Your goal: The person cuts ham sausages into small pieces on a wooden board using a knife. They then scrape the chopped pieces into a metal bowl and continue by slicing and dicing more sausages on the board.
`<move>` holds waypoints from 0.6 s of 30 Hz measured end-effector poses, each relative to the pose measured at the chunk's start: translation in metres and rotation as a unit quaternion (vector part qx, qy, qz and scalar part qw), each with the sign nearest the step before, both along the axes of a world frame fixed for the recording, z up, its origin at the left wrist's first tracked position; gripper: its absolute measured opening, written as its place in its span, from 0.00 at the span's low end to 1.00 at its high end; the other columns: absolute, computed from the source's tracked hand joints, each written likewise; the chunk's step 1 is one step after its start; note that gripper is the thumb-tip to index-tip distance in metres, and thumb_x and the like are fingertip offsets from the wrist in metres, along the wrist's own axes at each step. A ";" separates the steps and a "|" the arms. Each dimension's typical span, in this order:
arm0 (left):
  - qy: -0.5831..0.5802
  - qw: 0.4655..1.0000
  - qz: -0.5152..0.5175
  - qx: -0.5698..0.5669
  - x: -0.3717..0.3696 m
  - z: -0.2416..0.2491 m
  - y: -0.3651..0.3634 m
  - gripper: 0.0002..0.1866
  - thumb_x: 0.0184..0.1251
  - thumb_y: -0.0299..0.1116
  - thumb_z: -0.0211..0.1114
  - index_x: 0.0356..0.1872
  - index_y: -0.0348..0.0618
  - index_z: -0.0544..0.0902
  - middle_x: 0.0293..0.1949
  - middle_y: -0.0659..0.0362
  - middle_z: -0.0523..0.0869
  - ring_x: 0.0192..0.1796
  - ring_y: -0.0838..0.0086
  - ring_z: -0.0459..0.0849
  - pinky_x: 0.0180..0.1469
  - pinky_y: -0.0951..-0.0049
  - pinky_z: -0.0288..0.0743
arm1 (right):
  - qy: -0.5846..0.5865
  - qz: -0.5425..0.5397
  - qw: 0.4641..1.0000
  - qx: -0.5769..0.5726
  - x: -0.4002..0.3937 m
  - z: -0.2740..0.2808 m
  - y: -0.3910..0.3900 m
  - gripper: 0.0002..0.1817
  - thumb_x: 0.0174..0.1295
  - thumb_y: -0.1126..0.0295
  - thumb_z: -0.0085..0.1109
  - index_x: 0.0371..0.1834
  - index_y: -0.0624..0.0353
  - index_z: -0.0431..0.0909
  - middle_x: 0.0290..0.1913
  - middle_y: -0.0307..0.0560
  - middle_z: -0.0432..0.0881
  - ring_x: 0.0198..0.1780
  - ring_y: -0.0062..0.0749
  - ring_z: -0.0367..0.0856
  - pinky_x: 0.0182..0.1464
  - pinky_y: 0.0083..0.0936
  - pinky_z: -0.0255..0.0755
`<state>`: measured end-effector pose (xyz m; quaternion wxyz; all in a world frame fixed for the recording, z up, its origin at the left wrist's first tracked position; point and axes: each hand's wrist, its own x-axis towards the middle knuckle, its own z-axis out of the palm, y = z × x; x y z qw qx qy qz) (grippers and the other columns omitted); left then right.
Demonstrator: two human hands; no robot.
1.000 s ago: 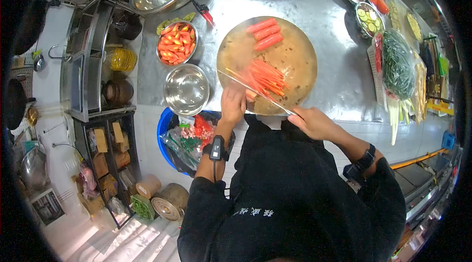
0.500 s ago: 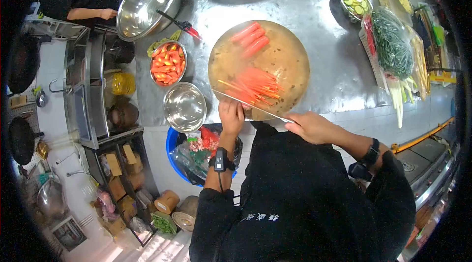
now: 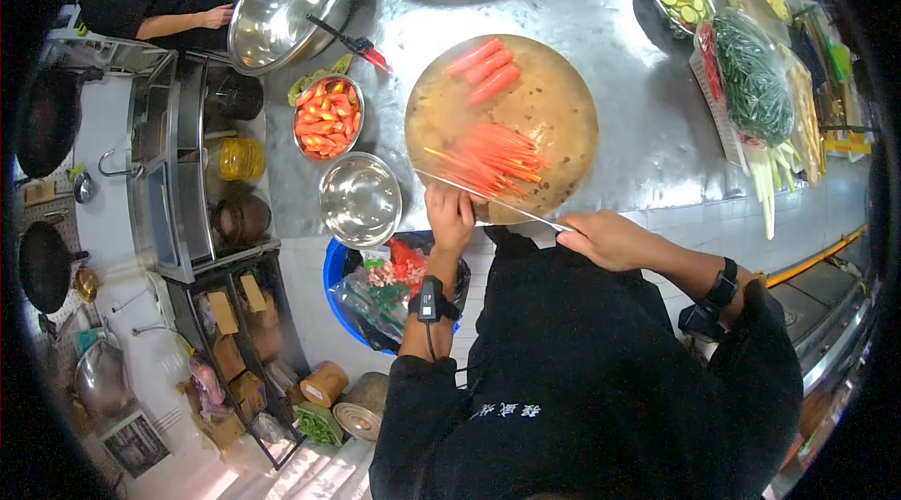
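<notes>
My right hand (image 3: pixel 605 239) is closed round the handle of a kitchen knife (image 3: pixel 511 209), whose blade lies slantwise across the near edge of a round wooden chopping board (image 3: pixel 568 138). Against the blade's near side, my left hand (image 3: pixel 450 214) has its fingers curled down on what looks like carrot, mostly hidden beneath them. Just past the blade spreads a pile of thin red-orange carrot strips (image 3: pixel 497 157). Farther back on the board lie several smooth red carrot pieces (image 3: pixel 491 73), side by side.
Left of the board stand a steel bowl of carrot chunks (image 3: pixel 328 117), a steel bowl (image 3: pixel 361 200) and a large tilted basin (image 3: pixel 291 7). A red-and-black tool (image 3: pixel 352 45) lies near them. Bagged greens (image 3: pixel 751 77) sit at right. Below is a blue bin (image 3: pixel 335 289). Another person's hand (image 3: pixel 219 16) touches the basin.
The whole view has shifted slightly to the right. Both hands and the knife keep nearly the same place at the board's near edge.
</notes>
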<state>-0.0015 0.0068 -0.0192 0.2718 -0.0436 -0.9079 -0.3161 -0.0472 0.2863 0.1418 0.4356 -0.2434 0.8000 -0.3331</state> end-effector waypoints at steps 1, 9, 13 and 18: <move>-0.009 1.000 -0.008 0.003 -0.002 -0.002 -0.003 0.07 0.60 0.22 0.63 0.40 0.39 0.79 0.43 0.49 0.80 0.51 0.50 0.76 0.58 0.53 0.66 | 0.012 0.003 1.000 0.005 0.002 -0.015 -0.002 0.22 0.74 0.52 0.46 0.54 0.61 0.75 0.43 0.67 0.82 0.47 0.64 0.81 0.50 0.51 0.73; -0.035 0.999 -0.037 0.007 0.000 0.005 -0.009 0.07 0.59 0.22 0.64 0.39 0.38 0.80 0.44 0.49 0.81 0.51 0.51 0.78 0.56 0.54 0.68 | 0.027 -0.028 0.999 -0.022 0.001 -0.032 -0.002 0.23 0.74 0.51 0.46 0.49 0.62 0.75 0.42 0.68 0.82 0.47 0.64 0.81 0.50 0.52 0.73; -0.019 0.999 -0.030 0.003 0.003 0.005 -0.006 0.08 0.59 0.21 0.63 0.40 0.38 0.80 0.46 0.48 0.81 0.52 0.50 0.78 0.58 0.54 0.68 | 0.024 -0.022 0.999 -0.014 0.000 -0.004 -0.001 0.22 0.74 0.51 0.47 0.48 0.62 0.76 0.40 0.67 0.83 0.44 0.64 0.81 0.48 0.53 0.73; -0.019 1.000 -0.015 -0.007 0.002 0.002 -0.006 0.08 0.59 0.21 0.63 0.40 0.37 0.82 0.44 0.48 0.82 0.50 0.50 0.78 0.56 0.54 0.69 | 0.053 -0.009 0.998 -0.009 0.010 -0.020 -0.004 0.22 0.73 0.51 0.48 0.46 0.62 0.77 0.38 0.66 0.83 0.43 0.64 0.82 0.46 0.53 0.74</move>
